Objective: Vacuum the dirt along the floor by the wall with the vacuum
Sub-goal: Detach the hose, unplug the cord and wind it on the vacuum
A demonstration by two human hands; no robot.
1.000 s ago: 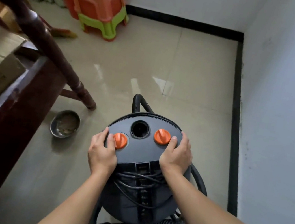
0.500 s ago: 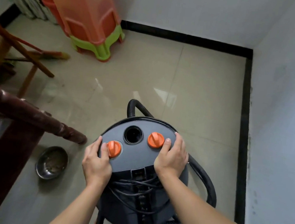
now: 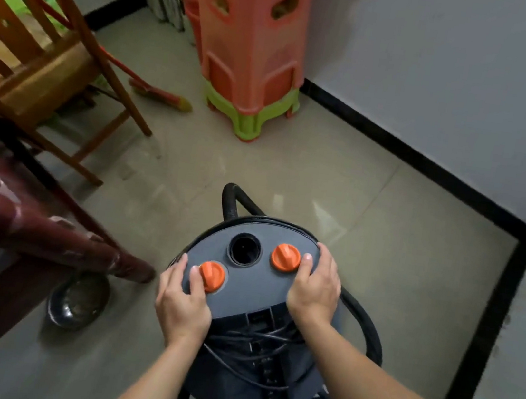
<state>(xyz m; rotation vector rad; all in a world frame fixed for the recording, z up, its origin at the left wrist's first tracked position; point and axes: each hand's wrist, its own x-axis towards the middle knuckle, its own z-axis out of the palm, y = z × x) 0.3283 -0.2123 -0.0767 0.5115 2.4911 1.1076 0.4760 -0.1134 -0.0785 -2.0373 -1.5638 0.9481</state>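
Head view: vacuum (image 3: 256, 286) stood on floor (image 3: 371, 214) near the wall (image 3: 441, 72) corner. Left hand (image 3: 182, 306) and right hand (image 3: 312, 294) gripped its top, fingers (image 3: 327, 262) curled over both edges, probably to steer it wallward.

no writing, label, brand mark or number can be read anywhere in view, not even on the lid of the grey drum-shaped plastic vacuum (image 3: 251, 294).
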